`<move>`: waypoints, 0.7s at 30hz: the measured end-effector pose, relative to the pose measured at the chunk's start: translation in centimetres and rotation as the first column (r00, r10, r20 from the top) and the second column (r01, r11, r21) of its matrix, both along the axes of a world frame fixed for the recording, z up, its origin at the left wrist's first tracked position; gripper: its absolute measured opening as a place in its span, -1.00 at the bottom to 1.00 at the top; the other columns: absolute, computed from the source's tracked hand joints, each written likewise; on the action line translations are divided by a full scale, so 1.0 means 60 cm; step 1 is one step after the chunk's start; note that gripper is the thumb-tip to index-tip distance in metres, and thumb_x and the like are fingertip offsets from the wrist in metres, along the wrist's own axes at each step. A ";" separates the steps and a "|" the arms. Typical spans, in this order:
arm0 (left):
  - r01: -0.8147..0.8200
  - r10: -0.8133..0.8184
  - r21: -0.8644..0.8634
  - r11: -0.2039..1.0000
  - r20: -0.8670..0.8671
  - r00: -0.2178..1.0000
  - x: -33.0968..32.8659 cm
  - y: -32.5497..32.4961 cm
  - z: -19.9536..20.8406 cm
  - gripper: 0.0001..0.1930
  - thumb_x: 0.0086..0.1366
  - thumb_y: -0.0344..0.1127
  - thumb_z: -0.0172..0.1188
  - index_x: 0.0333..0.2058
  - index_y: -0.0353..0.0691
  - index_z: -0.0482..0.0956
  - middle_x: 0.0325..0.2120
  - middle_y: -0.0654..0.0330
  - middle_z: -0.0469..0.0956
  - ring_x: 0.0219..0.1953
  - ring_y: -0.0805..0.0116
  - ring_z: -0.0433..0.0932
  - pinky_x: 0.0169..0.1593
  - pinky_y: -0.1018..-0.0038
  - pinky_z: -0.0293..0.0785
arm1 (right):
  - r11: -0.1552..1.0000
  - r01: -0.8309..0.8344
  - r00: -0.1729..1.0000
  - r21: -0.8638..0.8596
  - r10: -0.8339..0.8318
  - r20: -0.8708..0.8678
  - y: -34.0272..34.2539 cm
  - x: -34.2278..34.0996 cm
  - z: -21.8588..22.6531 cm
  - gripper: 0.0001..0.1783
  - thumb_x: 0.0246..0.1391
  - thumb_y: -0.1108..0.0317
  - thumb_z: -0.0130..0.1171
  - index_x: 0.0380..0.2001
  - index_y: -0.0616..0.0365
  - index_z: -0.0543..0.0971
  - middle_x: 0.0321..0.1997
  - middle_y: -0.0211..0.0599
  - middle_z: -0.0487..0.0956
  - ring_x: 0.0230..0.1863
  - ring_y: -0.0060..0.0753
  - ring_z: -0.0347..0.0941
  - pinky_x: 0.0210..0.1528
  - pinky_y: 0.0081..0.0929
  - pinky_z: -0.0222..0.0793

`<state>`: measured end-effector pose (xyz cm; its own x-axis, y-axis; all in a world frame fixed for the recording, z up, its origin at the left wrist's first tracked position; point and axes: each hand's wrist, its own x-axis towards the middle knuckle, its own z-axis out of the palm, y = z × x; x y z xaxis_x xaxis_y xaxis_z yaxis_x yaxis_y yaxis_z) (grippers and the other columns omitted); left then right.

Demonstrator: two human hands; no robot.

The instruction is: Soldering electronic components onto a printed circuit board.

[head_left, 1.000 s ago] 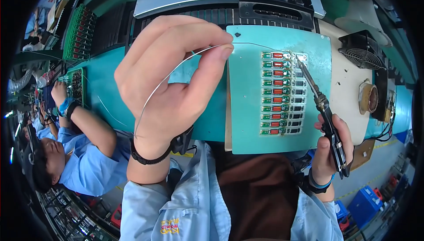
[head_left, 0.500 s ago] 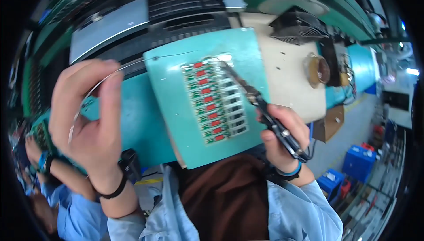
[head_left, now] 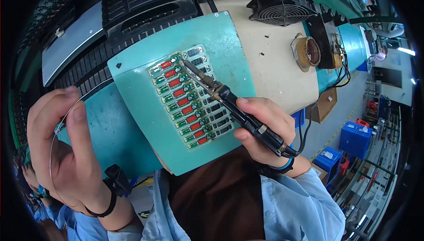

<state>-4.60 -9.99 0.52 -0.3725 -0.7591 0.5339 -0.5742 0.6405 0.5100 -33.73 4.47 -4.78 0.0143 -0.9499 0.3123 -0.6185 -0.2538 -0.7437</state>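
Note:
A teal flat plate [head_left: 221, 37] lies at the middle, holding a column of several small green circuit boards [head_left: 179, 93] with red parts and dark display blocks beside them. My right hand [head_left: 267, 132] is closed around the black handle of a soldering iron [head_left: 245, 115]. The iron's tip rests on or just above the top board; contact cannot be told. At the left, my left hand [head_left: 66, 148] pinches thin solder wire [head_left: 98, 87] between thumb and forefinger. The wire runs across the plate's upper left toward the top board; its other end loops down past the palm.
A black fan [head_left: 282, 11] stands beyond the plate on a beige board [head_left: 274, 73]. Right of it are a brown round tub [head_left: 307, 52] and a black stand [head_left: 324, 42] with cables. Black slotted trays [head_left: 145, 9] line the back. Another person's hand [head_left: 30, 175] shows at lower left.
The iron's tip has moved left, from the display blocks' side to the top board's green part. The view has shifted, so the plate and both hands appear further left.

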 end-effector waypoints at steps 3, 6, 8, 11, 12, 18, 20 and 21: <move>0.004 -0.004 0.009 1.000 0.015 1.000 0.003 -0.001 -0.003 -0.84 0.32 -0.70 0.21 -0.15 -0.47 0.62 -0.16 -0.08 0.64 -0.11 0.21 0.66 -0.06 0.50 0.61 | 1.000 -0.006 1.000 0.015 0.006 0.001 -0.002 -0.002 0.001 -0.42 0.21 0.12 0.45 0.09 0.38 0.59 -0.04 0.05 0.68 -0.09 -0.06 0.69 -0.04 -0.33 0.59; 0.023 -0.023 0.001 1.000 0.042 0.999 0.010 -0.004 -0.007 -0.84 0.33 -0.70 0.20 -0.13 -0.48 0.61 -0.15 -0.10 0.64 -0.11 0.20 0.67 -0.07 0.51 0.62 | 1.000 -0.014 1.000 0.017 0.014 0.002 -0.002 0.000 0.000 -0.42 0.21 0.12 0.46 0.09 0.38 0.59 -0.04 0.05 0.68 -0.09 -0.05 0.69 -0.04 -0.33 0.59; 0.043 -0.041 -0.017 0.999 0.068 0.997 0.013 -0.006 -0.009 -0.82 0.33 -0.70 0.20 -0.11 -0.49 0.61 -0.14 -0.13 0.64 -0.12 0.20 0.68 -0.09 0.51 0.64 | 1.000 -0.006 1.000 0.019 0.007 -0.006 -0.001 0.000 0.001 -0.42 0.21 0.11 0.46 0.08 0.38 0.59 -0.04 0.05 0.68 -0.08 -0.05 0.69 -0.04 -0.33 0.59; 0.045 -0.043 -0.027 0.999 0.084 0.996 0.014 -0.006 -0.009 -0.81 0.33 -0.70 0.20 -0.10 -0.49 0.61 -0.14 -0.15 0.64 -0.13 0.19 0.69 -0.11 0.51 0.65 | 1.000 -0.006 1.000 0.026 0.007 -0.002 0.001 0.000 0.001 -0.41 0.21 0.11 0.46 0.08 0.38 0.59 -0.04 0.06 0.68 -0.08 -0.05 0.69 -0.04 -0.33 0.58; 0.038 -0.035 -0.033 0.999 0.083 0.996 0.014 -0.005 -0.010 -0.81 0.33 -0.70 0.19 -0.10 -0.50 0.61 -0.13 -0.16 0.64 -0.13 0.19 0.69 -0.11 0.50 0.65 | 1.000 -0.010 1.000 0.027 0.010 0.001 0.001 0.000 0.001 -0.41 0.21 0.10 0.45 0.08 0.39 0.59 -0.03 0.06 0.68 -0.08 -0.05 0.69 -0.03 -0.33 0.58; 0.041 -0.038 -0.045 0.998 0.058 0.998 0.013 -0.007 -0.012 -0.81 0.32 -0.70 0.19 -0.10 -0.51 0.60 -0.14 -0.19 0.64 -0.12 0.16 0.70 -0.11 0.48 0.67 | 0.999 -0.020 1.000 0.031 0.020 -0.019 0.000 -0.001 0.000 -0.40 0.21 0.09 0.45 0.09 0.39 0.59 -0.04 0.05 0.68 -0.09 -0.05 0.69 -0.03 -0.33 0.58; 0.022 -0.021 -0.024 0.999 0.031 0.999 0.011 -0.004 -0.014 -0.81 0.32 -0.70 0.19 -0.10 -0.51 0.60 -0.14 -0.19 0.64 -0.11 0.14 0.70 -0.09 0.46 0.68 | 0.999 -0.017 1.000 0.045 0.018 -0.005 -0.001 0.001 0.000 -0.39 0.21 0.09 0.45 0.10 0.39 0.59 -0.04 0.05 0.68 -0.09 -0.06 0.69 -0.02 -0.33 0.58; 0.013 -0.012 -0.014 1.000 0.016 1.000 0.010 -0.004 -0.015 -0.81 0.32 -0.70 0.19 -0.10 -0.51 0.60 -0.14 -0.19 0.64 -0.11 0.13 0.70 -0.09 0.45 0.68 | 0.999 -0.016 1.000 0.052 0.016 0.001 -0.001 0.001 0.000 -0.39 0.21 0.09 0.45 0.10 0.39 0.59 -0.05 0.04 0.68 -0.09 -0.06 0.69 -0.02 -0.33 0.58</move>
<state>-3.99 -10.21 -0.37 -0.3907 -0.7467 0.5383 -0.5743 0.6548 0.4914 -33.65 4.39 -4.80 0.0291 -0.9645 0.2624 -0.6140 -0.2244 -0.7567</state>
